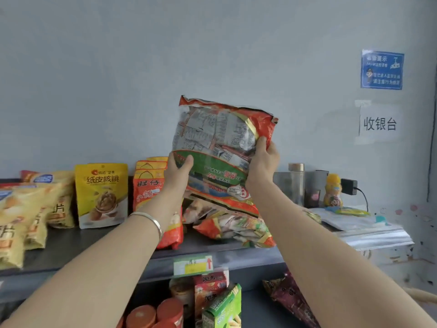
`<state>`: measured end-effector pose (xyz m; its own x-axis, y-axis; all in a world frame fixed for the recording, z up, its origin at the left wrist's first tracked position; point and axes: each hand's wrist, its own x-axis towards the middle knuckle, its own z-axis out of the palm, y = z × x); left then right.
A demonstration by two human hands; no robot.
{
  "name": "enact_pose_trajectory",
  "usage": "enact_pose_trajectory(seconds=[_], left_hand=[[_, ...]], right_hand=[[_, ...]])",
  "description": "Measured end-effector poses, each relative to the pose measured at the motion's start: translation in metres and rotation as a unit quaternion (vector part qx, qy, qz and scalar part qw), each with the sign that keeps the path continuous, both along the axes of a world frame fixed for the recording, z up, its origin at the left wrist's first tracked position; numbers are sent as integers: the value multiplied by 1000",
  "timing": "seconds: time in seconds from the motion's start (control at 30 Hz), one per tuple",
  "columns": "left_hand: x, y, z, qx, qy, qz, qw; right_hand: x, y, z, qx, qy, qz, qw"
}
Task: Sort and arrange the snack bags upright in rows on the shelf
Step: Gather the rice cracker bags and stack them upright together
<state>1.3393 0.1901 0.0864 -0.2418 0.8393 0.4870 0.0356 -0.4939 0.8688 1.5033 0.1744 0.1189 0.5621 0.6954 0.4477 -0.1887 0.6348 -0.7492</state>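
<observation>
A person's two bare arms reach forward and lift a large red snack bag (pixel 220 147) with a clear window above a dark shelf (pixel 71 242). The bag is held in the air, tilted and upside down, its printed label reading inverted. The left hand (pixel 177 172) clamps the bag's lower left edge, thumb on the front. The right hand (pixel 261 162) clamps its right edge, fingers wrapped around the side. A silver bracelet (pixel 151 221) circles the left wrist.

Directly below the held bag, a similar red bag (pixel 234 226) lies flat on the shelf. Just left of the held bag, behind the left forearm, a row of orange-red bags (pixel 146 185) stands upright. Further left of the held bag stands a yellow walnut bag (pixel 102 195), and beyond it rows of yellow chip bags (pixel 28 221) reach the frame's left edge. To the right of the held bag sit a clear bottle with a gold cap (pixel 296 183), a small yellow bottle (pixel 333 190) and a stack of papers (pixel 369 230). Above and right of the held bag, a blue notice (pixel 382 69) and a white paper sign (pixel 378 123) hang on the pale wall. Below the held bag, a lower shelf level holds red cans (pixel 153 314) and a green box (pixel 223 308).
</observation>
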Motion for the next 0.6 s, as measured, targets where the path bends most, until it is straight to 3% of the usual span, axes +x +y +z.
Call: enact_pose_trajectory(seconds=[0.1, 0.27, 0.47, 0.6], left_hand=[[-80, -22, -5, 18, 5, 112, 994], [-230, -73, -23, -49, -37, 226, 972], [-383, -156, -69, -166, -133, 296, 931], [-442, -202, -93, -190, -229, 309, 903]], right_hand=[[-69, -7, 5, -6, -18, 29, 999], [-202, -26, -8, -18, -39, 140, 989], [-360, -63, -49, -38, -83, 279, 956], [-440, -84, -66, -39, -127, 346, 929]])
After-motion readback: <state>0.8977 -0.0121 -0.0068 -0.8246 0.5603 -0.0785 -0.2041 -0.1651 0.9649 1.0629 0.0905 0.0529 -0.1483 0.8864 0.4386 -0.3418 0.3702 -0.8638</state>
